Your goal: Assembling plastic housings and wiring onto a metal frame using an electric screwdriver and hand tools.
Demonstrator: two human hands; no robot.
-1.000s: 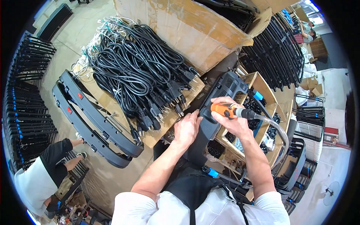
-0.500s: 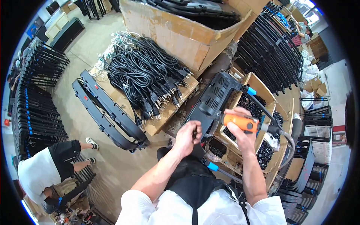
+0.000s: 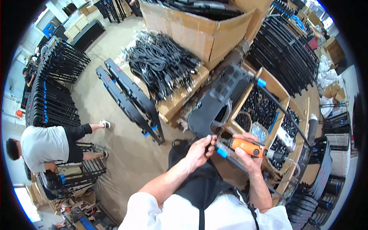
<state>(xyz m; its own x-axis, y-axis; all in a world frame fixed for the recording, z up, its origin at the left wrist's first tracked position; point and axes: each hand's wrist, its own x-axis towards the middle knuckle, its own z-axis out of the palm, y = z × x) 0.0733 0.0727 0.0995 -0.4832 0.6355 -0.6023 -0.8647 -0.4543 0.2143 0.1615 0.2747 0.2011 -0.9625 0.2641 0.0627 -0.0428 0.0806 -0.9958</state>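
My right hand (image 3: 249,153) grips an orange air screwdriver (image 3: 248,148), its tip pointing left and a hose at its back end. Close to that tip, my left hand (image 3: 200,153) is closed, with something small and dark between its fingers that is too small to name. Both hands are above the near end of a black frame (image 3: 202,111) with a vented cover (image 3: 228,86). Beside the tip, a blue sleeve (image 3: 222,152) wraps a dark tube of this frame. The exact contact between tip, fingers and tube cannot be made out.
A wooden parts box (image 3: 284,104) with small black parts stands at right. Black power cords (image 3: 163,63) lie on cardboard beside a large carton (image 3: 180,25). Two curved black frames (image 3: 128,97) stand at left. A bent-over person (image 3: 48,143) works farther left among stacked black frames.
My left hand has moved right and nearer to me, beside the screwdriver tip. The screwdriver has come away from the vented cover to the near blue sleeve. The whole view has shifted.
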